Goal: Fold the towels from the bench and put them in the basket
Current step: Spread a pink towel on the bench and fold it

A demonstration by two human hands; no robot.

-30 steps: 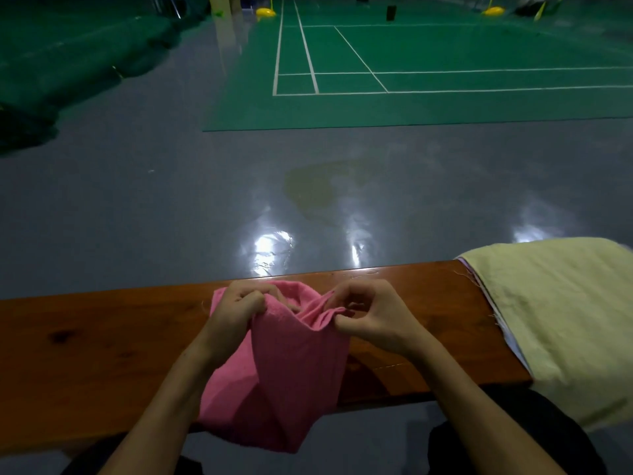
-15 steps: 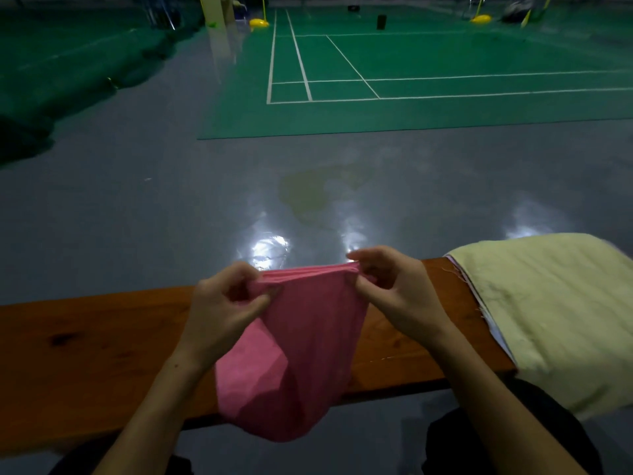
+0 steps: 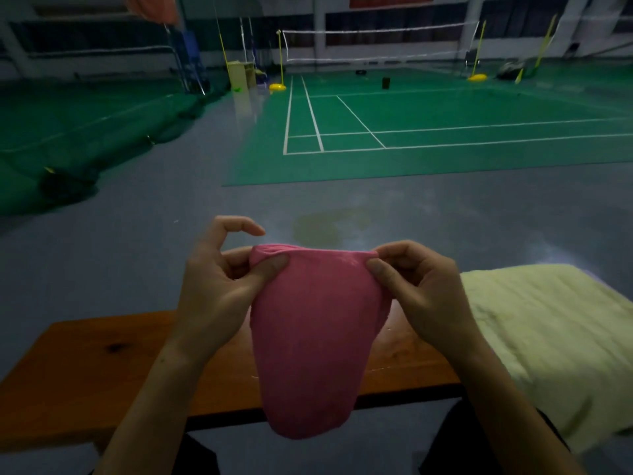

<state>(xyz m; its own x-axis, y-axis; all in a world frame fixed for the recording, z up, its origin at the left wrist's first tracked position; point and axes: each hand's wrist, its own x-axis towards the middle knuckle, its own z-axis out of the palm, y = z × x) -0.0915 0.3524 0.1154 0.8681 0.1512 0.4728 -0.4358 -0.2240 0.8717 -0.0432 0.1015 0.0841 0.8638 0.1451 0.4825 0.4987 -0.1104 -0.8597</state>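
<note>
A person's hands hold a pink towel (image 3: 313,341) up by its top edge above the near side of a wooden bench (image 3: 85,368). The left hand (image 3: 219,296) pinches the left corner between thumb and fingers, its forefinger lifted clear; the right hand (image 3: 421,296) pinches the right corner. The towel hangs in a narrowing fold, its lower end dropping below the bench's near edge. A pale yellow towel (image 3: 548,334) lies on the bench at right. Beyond, grey floor (image 3: 137,214) leads to a green badminton court (image 3: 445,111) with a net (image 3: 376,42).

Matt pink cloth towel (image 3: 315,337), glossy wooden bench (image 3: 85,371)
</note>
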